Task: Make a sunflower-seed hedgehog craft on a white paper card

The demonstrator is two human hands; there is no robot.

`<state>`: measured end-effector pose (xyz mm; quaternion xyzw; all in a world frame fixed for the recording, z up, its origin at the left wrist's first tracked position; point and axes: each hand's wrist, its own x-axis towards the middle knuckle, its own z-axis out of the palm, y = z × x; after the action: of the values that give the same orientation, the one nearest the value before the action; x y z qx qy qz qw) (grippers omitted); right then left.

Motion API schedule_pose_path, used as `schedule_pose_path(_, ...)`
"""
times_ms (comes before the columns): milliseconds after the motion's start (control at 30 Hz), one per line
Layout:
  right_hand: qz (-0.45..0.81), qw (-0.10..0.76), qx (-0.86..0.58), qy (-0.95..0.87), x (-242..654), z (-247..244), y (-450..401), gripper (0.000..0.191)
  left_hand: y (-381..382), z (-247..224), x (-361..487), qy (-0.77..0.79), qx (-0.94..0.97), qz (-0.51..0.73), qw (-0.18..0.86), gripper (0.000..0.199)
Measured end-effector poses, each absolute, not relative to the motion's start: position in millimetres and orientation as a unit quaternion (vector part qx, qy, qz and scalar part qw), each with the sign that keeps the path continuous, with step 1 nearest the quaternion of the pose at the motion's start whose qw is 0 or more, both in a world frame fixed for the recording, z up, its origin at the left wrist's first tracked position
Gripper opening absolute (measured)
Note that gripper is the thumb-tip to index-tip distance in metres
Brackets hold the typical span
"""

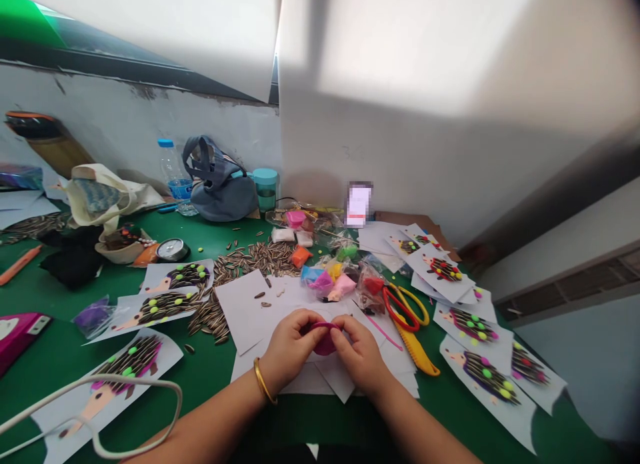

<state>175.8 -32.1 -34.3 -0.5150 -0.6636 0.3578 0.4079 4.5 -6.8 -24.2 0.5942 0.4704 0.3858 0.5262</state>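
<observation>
Between my two hands is a flattened piece of magenta modelling clay [326, 344], held up over white paper sheets [305, 379]. My left hand [290, 344], with a gold bangle at the wrist, pinches its left edge. On the other side, my right hand [357, 351] grips the rim between thumb and fingers. Just beyond lie small bags of coloured clay [330, 281] in blue, yellow, pink and red. A pile of striped sunflower seeds [260, 257] spreads over the table behind and to the left of the sheets.
Scissors [407, 311] and a yellow utility knife [417, 351] lie at right. Paper cards with seed-covered hedgehogs [480, 324] sit on both sides. A white cable [175, 411] crosses the front left. A phone [359, 204], cup [266, 189], bag [220, 187] and bottle [175, 174] stand behind.
</observation>
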Motion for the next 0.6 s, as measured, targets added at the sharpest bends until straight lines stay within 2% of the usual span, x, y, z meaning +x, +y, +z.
schedule_pose_path(133, 0.362, 0.394, -0.517, -0.668, 174.4, -33.8, -31.9, 0.018, -7.4, -24.4, 5.0, 0.467, 0.559, 0.407, 0.551, 0.018)
schedule_pose_path(267, 0.343, 0.387, -0.524, -0.677, 171.7, -32.4, -31.7, 0.012, -8.0, -23.7, 4.2, 0.435, 0.584, 0.419, 0.543, 0.03)
schedule_pose_path(367, 0.336, 0.377, -0.524, -0.686, 171.1, -31.4, -32.1, 0.009, -7.9, -22.7, 2.7, 0.437, 0.619, 0.414, 0.505, 0.019)
schedule_pose_path(600, 0.348, 0.407, -0.525, -0.662, 175.0, -30.8, -32.6, 0.015, -7.1, -24.3, 2.7, 0.449, 0.607, 0.415, 0.508, 0.026)
